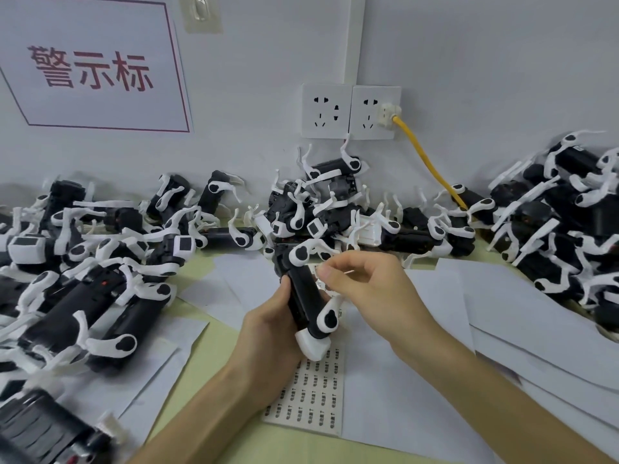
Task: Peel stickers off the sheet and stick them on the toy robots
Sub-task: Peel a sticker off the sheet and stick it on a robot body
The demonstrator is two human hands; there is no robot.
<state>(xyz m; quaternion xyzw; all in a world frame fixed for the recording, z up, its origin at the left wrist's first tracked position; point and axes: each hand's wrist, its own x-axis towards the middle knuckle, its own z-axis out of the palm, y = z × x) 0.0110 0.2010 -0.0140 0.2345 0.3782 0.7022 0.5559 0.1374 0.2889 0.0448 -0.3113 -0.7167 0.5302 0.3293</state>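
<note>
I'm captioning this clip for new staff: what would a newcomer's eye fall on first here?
First, the heaps of black-and-white toy robots along the wall, left to right. At centre the left hand grips one toy robot above the sticker sheet, while the right hand pinches a small sticker beside it. A red-lettered sign hangs top left.

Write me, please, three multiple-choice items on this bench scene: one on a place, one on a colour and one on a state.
1. The sticker sheet lies: A) on the table, under the held toy robot; B) on the wall; C) atop the right pile.
2. The cable in the socket is: A) black; B) yellow; C) red.
3. The left grip: A) lies flat; B) holds the toy robot; C) lifts the sheet.
Answers: A, it lies flat beneath the robot; B, it is plainly yellow; B, fingers wrap the black body.
</note>
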